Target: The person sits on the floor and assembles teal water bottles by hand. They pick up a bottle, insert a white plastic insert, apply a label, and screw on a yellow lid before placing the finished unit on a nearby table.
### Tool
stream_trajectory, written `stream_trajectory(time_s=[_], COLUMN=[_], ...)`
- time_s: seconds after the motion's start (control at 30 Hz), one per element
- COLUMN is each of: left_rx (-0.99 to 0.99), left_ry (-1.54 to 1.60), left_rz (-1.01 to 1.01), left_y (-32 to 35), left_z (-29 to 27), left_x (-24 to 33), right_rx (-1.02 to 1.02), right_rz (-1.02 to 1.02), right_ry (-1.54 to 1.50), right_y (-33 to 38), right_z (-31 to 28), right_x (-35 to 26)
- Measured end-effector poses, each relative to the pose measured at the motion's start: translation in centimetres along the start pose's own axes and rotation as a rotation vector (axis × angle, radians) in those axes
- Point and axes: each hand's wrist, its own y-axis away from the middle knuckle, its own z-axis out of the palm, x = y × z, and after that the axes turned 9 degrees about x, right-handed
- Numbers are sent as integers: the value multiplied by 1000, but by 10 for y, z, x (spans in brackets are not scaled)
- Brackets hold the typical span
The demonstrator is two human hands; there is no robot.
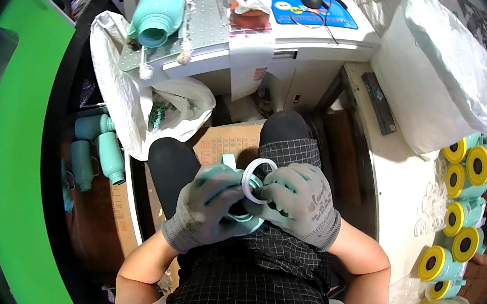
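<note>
Both my hands wear grey gloves and meet over my lap. My left hand (pixel 209 201) is closed around a teal plastic container (pixel 251 225), whose open mouth faces up and whose far side is partly hidden by the fingers. In the fingers of my right hand (pixel 303 199) is a white ring (pixel 244 183), held tilted above the container's rim. The right fingertips sit at the ring's right side, close to the container. Where the ring touches the container, I cannot tell.
Ahead, a large teal bottle (pixel 162 8) lies on a perforated metal plate (pixel 206 28). A white bag (pixel 183 100) hangs at left, above teal bottles (pixel 109 158). At right are white rings (pixel 431 209), yellow-faced teal containers (pixel 455 218) and a big white sack (pixel 427 71).
</note>
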Motion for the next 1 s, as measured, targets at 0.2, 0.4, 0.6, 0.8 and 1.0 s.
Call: stream_trajectory(time_s=[0.2, 0.4, 0.6, 0.8, 1.0], left_rx=[-68, -86, -163, -210, -456], left_ry=[-114, 14, 21, -307, -616], left_rz=[20, -15, -29, 103, 63], left_y=[-4, 5, -10, -24, -59], left_z=[-10, -16, -12, -14, -5], left_x=[1, -14, -7, 17, 31], right_rx=[-71, -82, -247, -224, 11], right_rz=[-43, -82, -30, 6, -2], right_ry=[67, -120, -49, -145, -38], right_y=[-14, -14, 2, 25, 33], right_z=[0, 1, -3, 13, 26], right_x=[-13, -20, -21, -5, -11])
